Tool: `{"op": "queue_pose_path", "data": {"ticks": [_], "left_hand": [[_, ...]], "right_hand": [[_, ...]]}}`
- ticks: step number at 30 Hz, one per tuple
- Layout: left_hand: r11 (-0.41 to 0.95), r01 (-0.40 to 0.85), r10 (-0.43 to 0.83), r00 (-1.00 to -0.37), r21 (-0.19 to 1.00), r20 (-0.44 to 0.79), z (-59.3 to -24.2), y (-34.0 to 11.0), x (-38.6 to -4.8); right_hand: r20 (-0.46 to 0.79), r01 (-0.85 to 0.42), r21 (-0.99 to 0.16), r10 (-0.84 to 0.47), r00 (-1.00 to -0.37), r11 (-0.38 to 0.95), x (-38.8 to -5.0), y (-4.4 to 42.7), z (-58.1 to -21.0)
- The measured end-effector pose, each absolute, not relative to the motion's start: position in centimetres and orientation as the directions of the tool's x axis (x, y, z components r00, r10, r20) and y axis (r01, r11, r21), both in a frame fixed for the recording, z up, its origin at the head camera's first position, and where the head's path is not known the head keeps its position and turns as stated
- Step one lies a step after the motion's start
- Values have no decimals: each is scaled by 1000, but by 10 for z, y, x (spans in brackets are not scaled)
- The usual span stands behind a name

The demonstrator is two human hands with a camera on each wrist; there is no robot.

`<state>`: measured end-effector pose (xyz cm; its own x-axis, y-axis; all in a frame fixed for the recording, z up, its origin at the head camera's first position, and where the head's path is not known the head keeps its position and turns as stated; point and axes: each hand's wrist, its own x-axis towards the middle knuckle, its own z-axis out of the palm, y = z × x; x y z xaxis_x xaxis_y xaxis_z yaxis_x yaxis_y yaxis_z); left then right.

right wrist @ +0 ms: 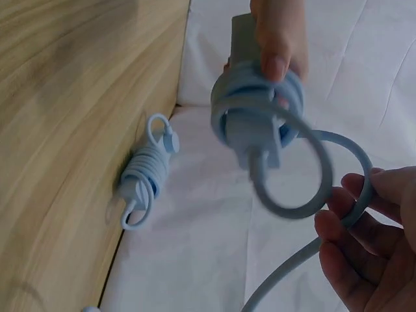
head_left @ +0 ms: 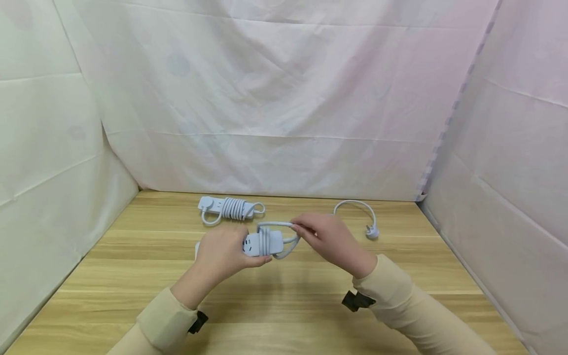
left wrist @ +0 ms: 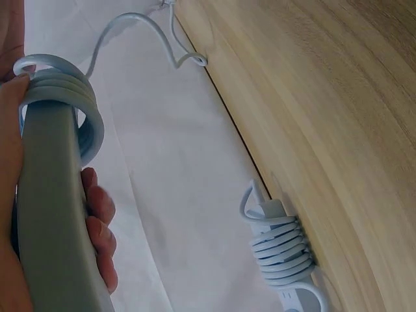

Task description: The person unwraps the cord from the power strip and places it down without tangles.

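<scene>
My left hand grips a white power strip above the table, its thumb along the near side. Several turns of the strip's cord circle the body close to the end where it comes out. To the right, my right hand pinches the cord between thumb and fingers, a short way off the strip. From there the loose cord runs behind that hand to a plug lying on the table. The left wrist view shows the strip's smooth side, with fingers wrapped about it.
A second white power strip, its cord wound tightly round it, lies toward the back of the wooden table. White cloth hangs behind the table and along both sides.
</scene>
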<state>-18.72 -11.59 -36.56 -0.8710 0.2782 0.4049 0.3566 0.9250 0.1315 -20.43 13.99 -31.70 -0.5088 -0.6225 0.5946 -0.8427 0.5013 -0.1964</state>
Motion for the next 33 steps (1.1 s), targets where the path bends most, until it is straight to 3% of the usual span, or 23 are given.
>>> {"op": "queue_pose_path", "data": {"ticks": [8,16,33], "left_hand": [[916,384,301,-851,119,429,-362,-116,-180],[905,354,248,-889,235,385,-356,-117,-177],[895,224,108,-948,386,300,-352,-135,-184]], "right_hand": [[503,-784,-338,-605,-618,520,-213,147,-325],[371,-670,-493,-563,-739,555,-212,149,-335],[301,-639,-528,-580,-757,559,-196,164,-343]]}}
